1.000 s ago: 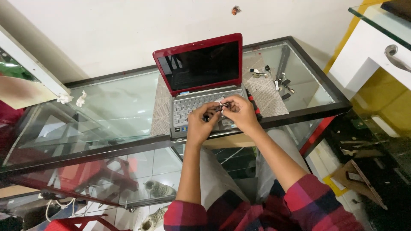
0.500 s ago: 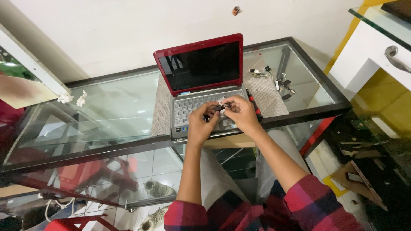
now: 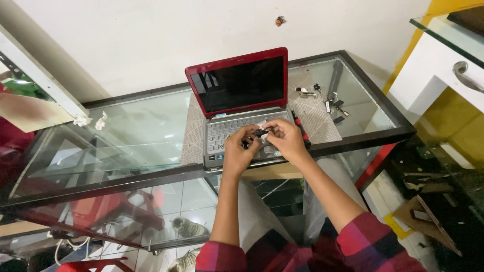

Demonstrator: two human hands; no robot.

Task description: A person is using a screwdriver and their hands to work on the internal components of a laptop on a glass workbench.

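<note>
The person is sitting at a glass-topped bench with both hands meeting over the keyboard of an open red laptop. The left hand is hovering above the middle of the grey keys, its fingers curling narrowly inward toward the right. The right hand is coming in from the other side, its fingers also bent close together. Between the two sets of fingertips a small dark part is being pinched; it is lying right in the gap where the hands are meeting, just above the lower rows of the keyboard, touching fingers of both hands. Its exact shape is too small to tell. A scrap of white material is showing just behind it, near the right fingers.

A red-handled screwdriver is lying on the bench just beside the laptop's right edge, close to the right wrist. Farther right, well apart from the hands, several small loose parts are resting on a pale checked mat that is spreading under the laptop. At the bench's far left, two crumpled white bits are lying near the wall. Red-and-black plaid sleeves are showing at the bottom of the view, and a white cabinet is standing to the right.
</note>
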